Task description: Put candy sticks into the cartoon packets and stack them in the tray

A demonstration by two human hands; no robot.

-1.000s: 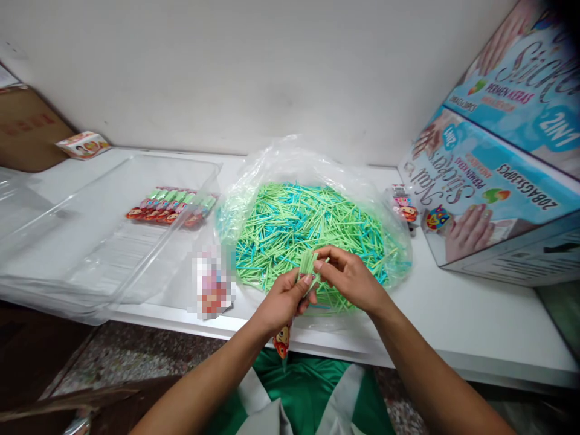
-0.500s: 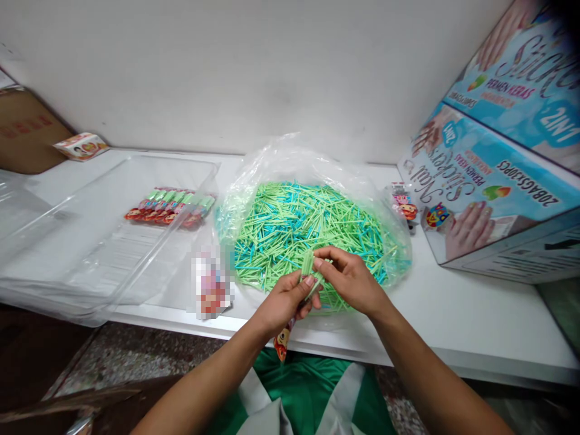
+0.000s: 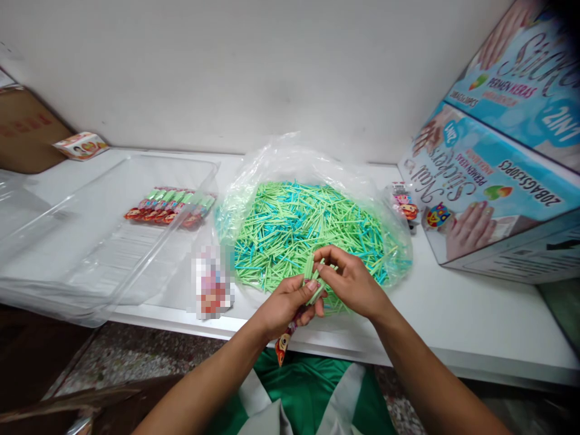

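Observation:
My left hand (image 3: 290, 302) is closed around a small printed packet (image 3: 283, 345), whose orange cartoon end hangs below my fingers. Several pale green sticks (image 3: 309, 269) rise from the same grip. My right hand (image 3: 347, 278) pinches at the upper part of these green sticks, fingertips together; some of them fan out between both hands. Just behind my hands, a clear plastic bag (image 3: 290, 151) lies open, filled with a heap of loose green and blue sticks (image 3: 299, 223).
A clear plastic tray (image 3: 149, 272) at left holds a row of filled packets (image 3: 167, 205). A blurred pinkish packet (image 3: 211, 287) lies near the table's front edge. Printed blue cartons (image 3: 498, 187) stand at right, with a small packet (image 3: 403, 202) beside them. A small box (image 3: 81, 146) sits back left.
The green sticks have spread apart slightly between my hands. My left hand and its packet have shifted a little; the surroundings look the same.

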